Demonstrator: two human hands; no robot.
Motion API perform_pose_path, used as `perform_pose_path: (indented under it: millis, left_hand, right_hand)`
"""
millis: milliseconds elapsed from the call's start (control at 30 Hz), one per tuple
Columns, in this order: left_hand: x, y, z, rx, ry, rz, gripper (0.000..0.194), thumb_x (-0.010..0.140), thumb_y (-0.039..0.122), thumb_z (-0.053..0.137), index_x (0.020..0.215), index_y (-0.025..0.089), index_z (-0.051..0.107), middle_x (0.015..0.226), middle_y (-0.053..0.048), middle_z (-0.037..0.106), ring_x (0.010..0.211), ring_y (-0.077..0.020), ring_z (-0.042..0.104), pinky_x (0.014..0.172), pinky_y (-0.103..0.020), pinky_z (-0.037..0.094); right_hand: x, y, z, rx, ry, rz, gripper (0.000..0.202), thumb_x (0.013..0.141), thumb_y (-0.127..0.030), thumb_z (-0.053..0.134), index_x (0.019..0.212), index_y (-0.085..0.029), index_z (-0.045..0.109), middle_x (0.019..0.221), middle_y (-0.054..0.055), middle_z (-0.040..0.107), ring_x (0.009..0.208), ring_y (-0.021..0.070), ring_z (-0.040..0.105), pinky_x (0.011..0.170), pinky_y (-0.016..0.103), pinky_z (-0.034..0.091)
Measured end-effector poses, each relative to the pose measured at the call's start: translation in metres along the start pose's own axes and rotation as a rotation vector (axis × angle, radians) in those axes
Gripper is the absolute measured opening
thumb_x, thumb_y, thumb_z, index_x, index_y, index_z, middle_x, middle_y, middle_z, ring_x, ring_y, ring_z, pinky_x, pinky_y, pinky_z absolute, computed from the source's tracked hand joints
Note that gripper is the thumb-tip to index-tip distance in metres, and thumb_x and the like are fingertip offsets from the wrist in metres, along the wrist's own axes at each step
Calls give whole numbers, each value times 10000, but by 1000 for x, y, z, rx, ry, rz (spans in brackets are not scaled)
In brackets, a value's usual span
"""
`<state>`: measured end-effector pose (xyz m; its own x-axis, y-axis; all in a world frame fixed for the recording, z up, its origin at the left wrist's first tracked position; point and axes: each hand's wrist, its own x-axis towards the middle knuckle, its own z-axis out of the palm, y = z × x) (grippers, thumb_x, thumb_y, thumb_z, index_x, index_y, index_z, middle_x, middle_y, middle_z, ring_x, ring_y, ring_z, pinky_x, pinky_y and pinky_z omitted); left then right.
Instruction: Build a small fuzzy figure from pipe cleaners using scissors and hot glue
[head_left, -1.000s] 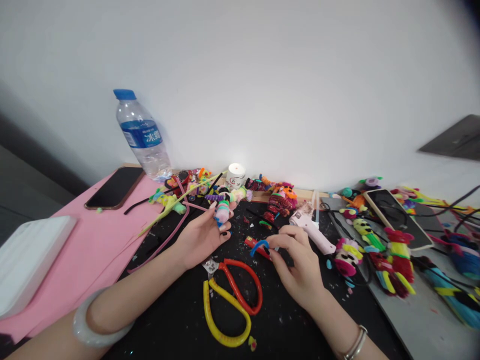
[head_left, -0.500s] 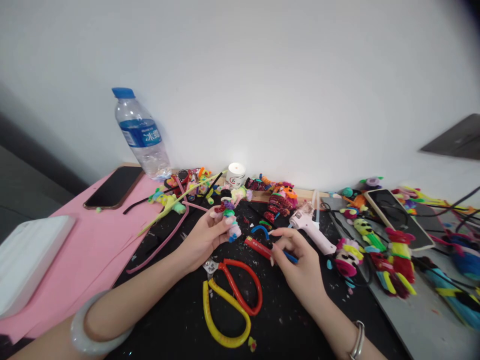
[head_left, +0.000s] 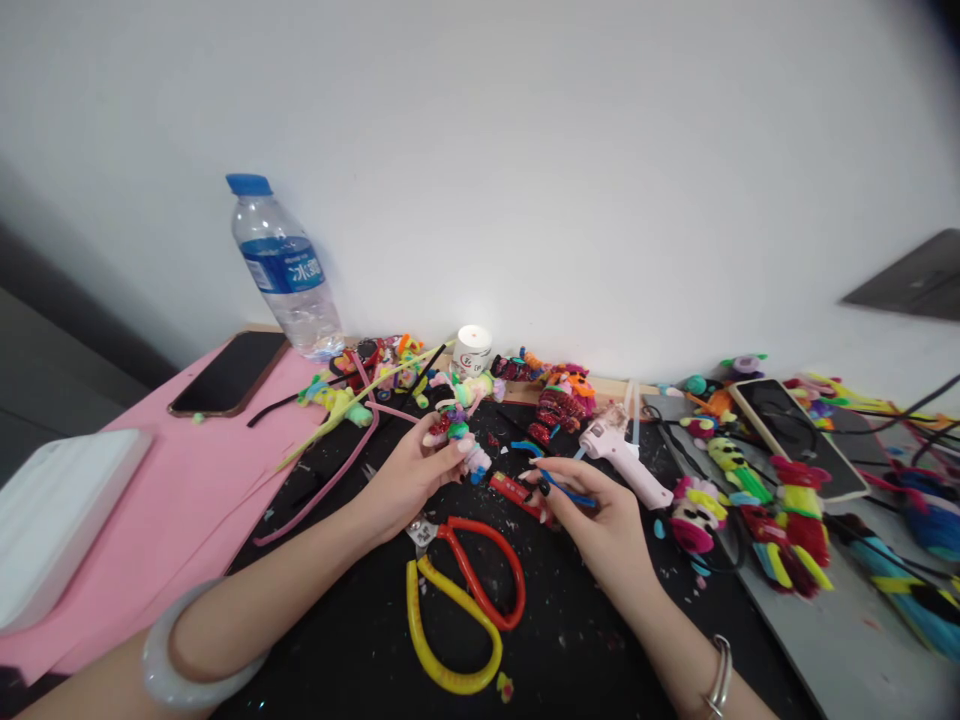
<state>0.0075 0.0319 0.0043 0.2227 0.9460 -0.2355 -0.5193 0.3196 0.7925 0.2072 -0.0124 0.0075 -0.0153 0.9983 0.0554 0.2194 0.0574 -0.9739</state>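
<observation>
Low over the black work surface, my left hand pinches a small multicoloured pipe-cleaner doll, pale at one end with blue tips. The fingers hide part of it. My right hand has thumb and fingers closed on a short blue pipe cleaner; its curved end shows beyond the fingertips. Just under those fingertips is a red lighter-like stick, partly covered by the hand; I cannot tell whether they touch it. Between my forearms lie scissors with one red and one yellow handle.
A pale pink glue gun lies right of my right hand. Several pipe-cleaner dolls spread to the right, near a phone. Along the wall stand a white paper cup and a water bottle. Another phone rests on pink paper.
The doll in my left hand has tilted and shifted slightly right. My right fingers have closed further around the blue pipe cleaner, and its curved end has straightened or turned.
</observation>
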Motion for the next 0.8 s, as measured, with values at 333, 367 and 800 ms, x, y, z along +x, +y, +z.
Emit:
perform_pose_path:
  millis: [333, 367, 800]
  left_hand:
    - [1, 0, -5, 95, -67, -20, 312, 648, 204, 785, 901, 158, 610, 747, 3, 640, 647, -108, 608, 587, -206, 487]
    - [1, 0, -5, 103, -69, -25, 300, 646, 214, 787, 882, 154, 612, 721, 6, 633, 616, -102, 598, 563, -200, 477]
    - [4, 3, -10, -109, -151, -127, 243, 748, 376, 695, 746, 142, 632, 694, -11, 618, 589, -81, 563, 535, -162, 462]
  right_hand:
    - [-1, 1, -3, 35, 21, -40, 199, 845, -286, 573, 970, -187, 692, 737, 51, 708, 506, 130, 586, 479, 258, 506]
    - [0, 0, -4, 18, 33, -44, 191, 845, -287, 570, 946, -187, 698, 704, 41, 693, 489, 124, 567, 461, 248, 491]
    - [1, -2, 0, 61, -28, 13, 109, 842, -289, 568, 906, -203, 589, 695, -16, 557, 486, 90, 495, 429, 197, 422]
